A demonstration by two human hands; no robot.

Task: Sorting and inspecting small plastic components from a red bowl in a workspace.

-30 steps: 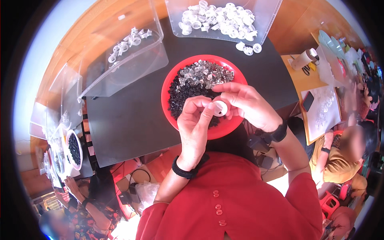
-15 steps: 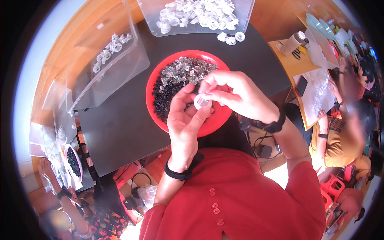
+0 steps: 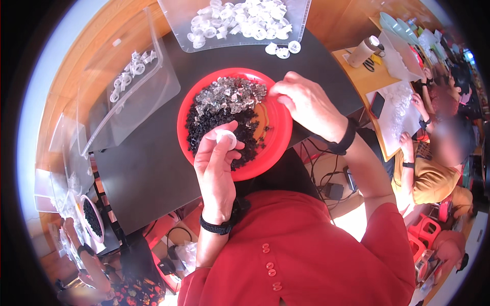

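Observation:
My left hand [image 3: 217, 166] pinches a small white round plastic ring [image 3: 226, 136] between thumb and fingers, above the near left part of a red round plate [image 3: 280, 143]. On the plate lie a heap of small black pieces [image 3: 201, 122] and, behind it, a pile of shiny clear-silver pieces [image 3: 229, 94]. My right hand [image 3: 309, 104] hovers over the plate's right rim, its fingers curled together. Whatever its fingertips may hold is too small to make out.
A clear bin [image 3: 191, 47] of white plastic rings stands at the back, with several rings [image 3: 282, 52] beside it. Another clear bin [image 3: 168, 92], holding fewer rings, is at left. To the right, a person in yellow [image 3: 426, 176] works at a wooden table [image 3: 360, 76] with a phone [image 3: 377, 105].
My right hand has left the white ring and moved right to the plate's rim. My left hand keeps the ring, lower and further left. The whole view has shifted slightly.

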